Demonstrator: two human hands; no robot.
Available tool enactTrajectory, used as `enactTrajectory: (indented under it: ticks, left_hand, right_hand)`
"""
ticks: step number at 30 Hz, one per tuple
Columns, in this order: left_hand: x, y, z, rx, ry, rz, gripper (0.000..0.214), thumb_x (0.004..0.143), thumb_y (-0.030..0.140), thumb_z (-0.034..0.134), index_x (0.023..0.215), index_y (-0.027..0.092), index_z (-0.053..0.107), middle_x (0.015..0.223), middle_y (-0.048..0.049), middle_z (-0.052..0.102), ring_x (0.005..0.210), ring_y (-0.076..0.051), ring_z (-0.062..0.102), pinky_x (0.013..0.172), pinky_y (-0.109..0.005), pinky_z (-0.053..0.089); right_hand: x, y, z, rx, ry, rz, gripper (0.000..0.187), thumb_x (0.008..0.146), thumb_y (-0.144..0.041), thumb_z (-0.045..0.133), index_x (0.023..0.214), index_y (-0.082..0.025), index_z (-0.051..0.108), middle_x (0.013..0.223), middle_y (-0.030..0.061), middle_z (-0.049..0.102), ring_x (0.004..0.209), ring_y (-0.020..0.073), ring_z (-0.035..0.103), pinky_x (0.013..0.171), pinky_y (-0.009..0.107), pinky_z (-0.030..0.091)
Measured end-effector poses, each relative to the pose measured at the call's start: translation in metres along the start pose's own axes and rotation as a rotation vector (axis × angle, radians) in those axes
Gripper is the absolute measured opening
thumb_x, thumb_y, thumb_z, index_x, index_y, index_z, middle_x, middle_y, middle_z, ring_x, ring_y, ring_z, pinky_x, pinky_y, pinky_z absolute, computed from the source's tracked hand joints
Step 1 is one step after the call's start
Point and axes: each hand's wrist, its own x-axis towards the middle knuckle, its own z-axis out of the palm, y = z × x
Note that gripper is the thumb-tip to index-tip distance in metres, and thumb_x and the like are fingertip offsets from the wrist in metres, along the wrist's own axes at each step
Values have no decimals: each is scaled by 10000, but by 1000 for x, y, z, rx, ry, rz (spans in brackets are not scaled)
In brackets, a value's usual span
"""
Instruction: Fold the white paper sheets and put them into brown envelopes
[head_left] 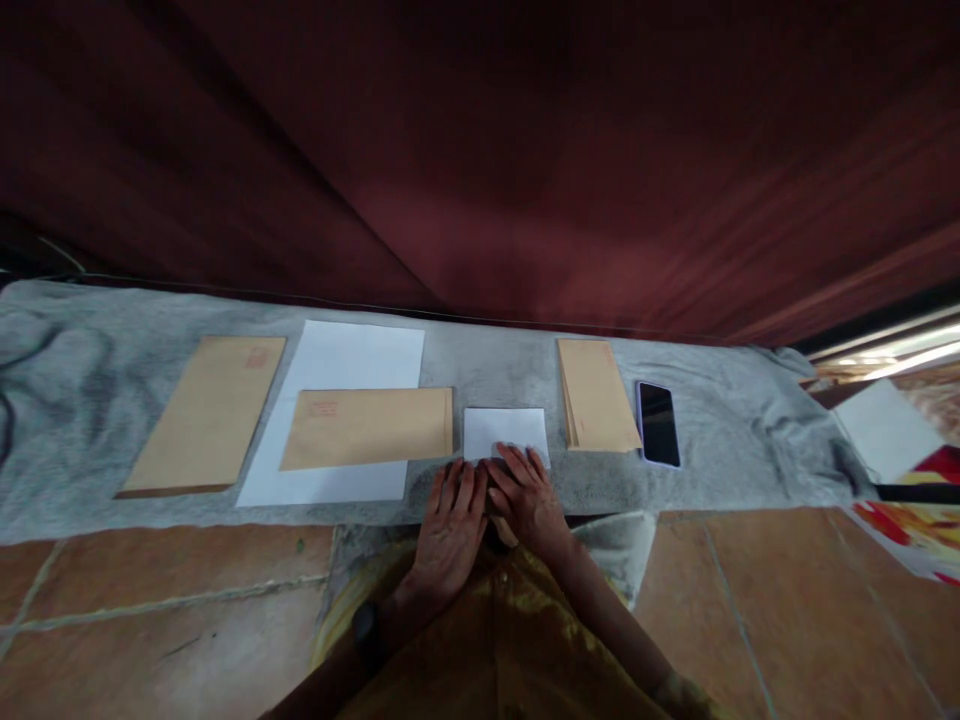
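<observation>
A small white folded-looking sheet of paper (504,428) lies on the grey cloth in front of me. My right hand (527,497) rests flat on its lower edge, fingers stretched out. Beside it, my left hand (452,530) lies palm down with fingers extended, the tips at the paper's lower left corner. Close by on the left, a brown envelope (367,428) lies across a large white sheet of paper (367,355). Right of the small paper is a stack of narrow brown envelopes (598,395). What lies under my palms is hidden.
Farther left lies a larger brown envelope (206,410). A phone (658,424) with a dark screen is right of the envelope stack. The grey cloth (750,420) covers a long narrow surface backed by a dark red curtain (495,220). Tiled floor (187,640) shows below.
</observation>
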Motion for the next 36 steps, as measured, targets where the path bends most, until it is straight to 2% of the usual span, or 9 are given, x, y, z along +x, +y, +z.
enactTrajectory:
  ticks: [7, 15, 22, 27, 29, 31, 34, 36]
  left_hand:
    - [-4, -3, -1, -8, 19, -23, 547, 948, 267, 513, 1465, 89, 489, 1531, -139, 496, 1477, -318, 360, 1237, -504, 288]
    - [-8, -9, -3, -9, 7, -40, 576, 960, 297, 508, 1497, 97, 456, 1563, -162, 443, 1495, -316, 329, 1234, -516, 291]
    - [-11, -15, -1, -3, 14, -31, 620, 943, 376, 578, 1491, 108, 466, 1577, -145, 421, 1504, -316, 307, 1240, -497, 287]
    - [-13, -18, -5, -47, 79, 25, 614, 963, 396, 550, 1489, 95, 449, 1581, -166, 413, 1498, -300, 327, 1220, -474, 329]
    - [-9, -26, -11, -77, 125, 45, 637, 971, 399, 537, 1523, 117, 389, 1597, -168, 387, 1507, -299, 308, 1212, -489, 338]
    - [-2, -42, -18, -95, 184, -4, 673, 975, 381, 531, 1558, 126, 312, 1615, -182, 347, 1521, -313, 270, 1203, -511, 338]
    - [13, -82, -26, -91, 216, -131, 774, 940, 370, 586, 1588, 144, 229, 1652, -203, 241, 1542, -356, 175, 1198, -569, 297]
    - [23, -112, -30, -71, 144, -170, 867, 881, 404, 668, 1594, 183, 227, 1669, -200, 179, 1544, -387, 135, 1199, -611, 242]
  right_hand:
    - [-13, 14, -3, 5, 21, -4, 399, 1033, -275, 464, 1421, -256, 556, 1544, 91, 474, 1448, 253, 409, 1210, 543, 304]
    - [-29, 34, 6, 16, 109, 24, 404, 1020, -245, 466, 1414, -240, 557, 1534, 96, 489, 1452, 254, 407, 1191, 541, 352]
    - [-32, 37, 7, 24, 128, 19, 425, 1019, -232, 458, 1438, -247, 529, 1542, 95, 479, 1455, 255, 403, 1178, 541, 382]
    - [-32, 36, 8, 13, 135, 13, 445, 1019, -228, 449, 1461, -238, 500, 1541, 99, 479, 1459, 263, 397, 1177, 551, 379]
    - [-33, 36, 9, 12, 144, 6, 465, 1015, -230, 453, 1480, -243, 479, 1539, 99, 482, 1456, 265, 403, 1176, 554, 381]
    - [-33, 37, 10, 12, 156, -4, 482, 1014, -237, 457, 1496, -246, 457, 1539, 101, 482, 1454, 269, 407, 1173, 555, 387]
    - [-34, 38, 13, 17, 181, -13, 499, 1017, -259, 460, 1515, -244, 429, 1540, 106, 478, 1456, 279, 402, 1165, 565, 397]
    - [-33, 37, 13, 22, 195, -12, 499, 1018, -265, 461, 1516, -246, 425, 1545, 106, 471, 1459, 284, 396, 1163, 570, 400]
